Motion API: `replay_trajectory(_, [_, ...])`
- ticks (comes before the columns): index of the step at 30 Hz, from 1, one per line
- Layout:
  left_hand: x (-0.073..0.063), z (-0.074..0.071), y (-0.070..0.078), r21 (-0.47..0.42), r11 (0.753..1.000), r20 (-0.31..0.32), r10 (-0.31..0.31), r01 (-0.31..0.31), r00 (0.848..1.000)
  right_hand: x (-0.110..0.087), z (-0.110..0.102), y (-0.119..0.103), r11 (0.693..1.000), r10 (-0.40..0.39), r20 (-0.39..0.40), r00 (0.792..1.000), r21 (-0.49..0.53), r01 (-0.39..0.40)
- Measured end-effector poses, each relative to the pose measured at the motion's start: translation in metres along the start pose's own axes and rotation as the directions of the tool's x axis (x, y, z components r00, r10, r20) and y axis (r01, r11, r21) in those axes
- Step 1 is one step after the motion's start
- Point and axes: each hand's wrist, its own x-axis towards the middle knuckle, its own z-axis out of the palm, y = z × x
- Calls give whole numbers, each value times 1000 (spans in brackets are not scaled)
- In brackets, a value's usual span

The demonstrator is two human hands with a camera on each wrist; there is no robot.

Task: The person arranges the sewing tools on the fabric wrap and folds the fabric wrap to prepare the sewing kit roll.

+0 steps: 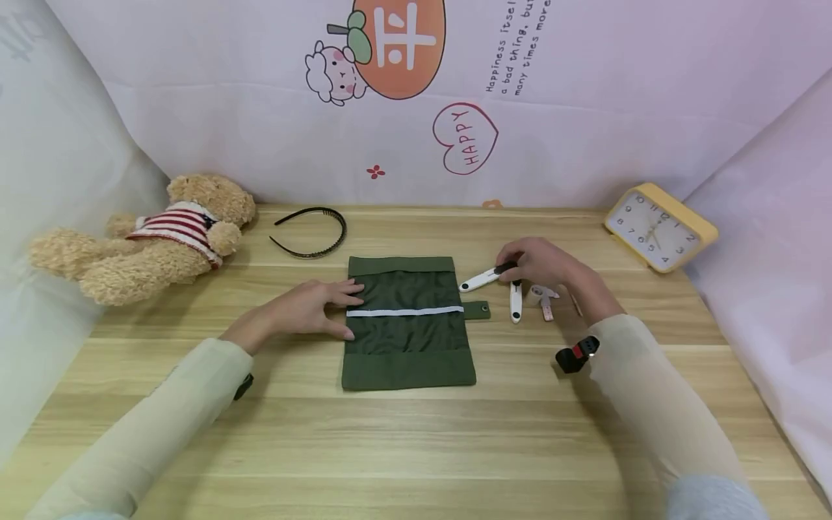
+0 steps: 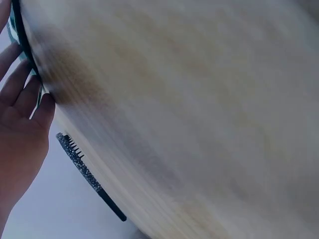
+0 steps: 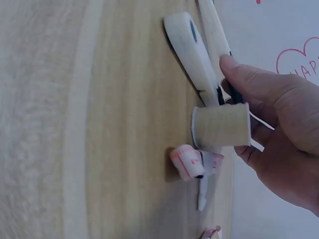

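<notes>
"Right-side status?"
"My right fingers (image 3: 251, 77) pinched the black end of a white-handled tool (image 1: 479, 280), just right of the green fabric pouch (image 1: 409, 370)."
"Left-side status?"
"My left fingers (image 1: 346, 287) rested uncurled on the left edge of the pouch, which lay unfolded on the surface (image 1: 390, 448)."

Bench (image 1: 390, 448): light wood-grain surface. Left rear: plush bear (image 1: 165, 249), lying down, head toward the right, fitted with a red-and-white striped top. To the right of the bear's head: black headband (image 1: 343, 230), toothed on its inner edge, lying flat. Right rear: yellow-framed clock (image 1: 656, 227), numeral dial visible. Behind: white backdrop (image 1: 260, 137), printed with an orange fruit (image 1: 396, 81), a sheep figure (image 1: 336, 72), a "HAPPY" heart (image 1: 464, 139) and a red flower (image 1: 375, 172).
</notes>
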Motion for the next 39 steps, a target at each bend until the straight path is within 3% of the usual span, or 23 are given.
replay_trajectory(8, [-1,-2,1,-83,996,20,-39,41,999,-3,-3,-2,998,-57,-75,996,22,59])
replay_trajectory(20, [-1,-2,0,-164,984,24,-65,68,998,8,-1,-22,977,-107,-157,982,167,134])
replay_trajectory(26, [-1,-2,-1,-193,979,-2,-64,62,998,16,4,-35,960,-111,-197,974,231,156])
replay_trajectory(33, [-6,3,0,-224,972,-2,-76,74,997,25,13,-52,938,-124,-161,979,303,169])
replay_trajectory(39, [-1,3,0,-230,972,-30,-62,54,998,30,17,-63,905,-115,-148,982,392,166])
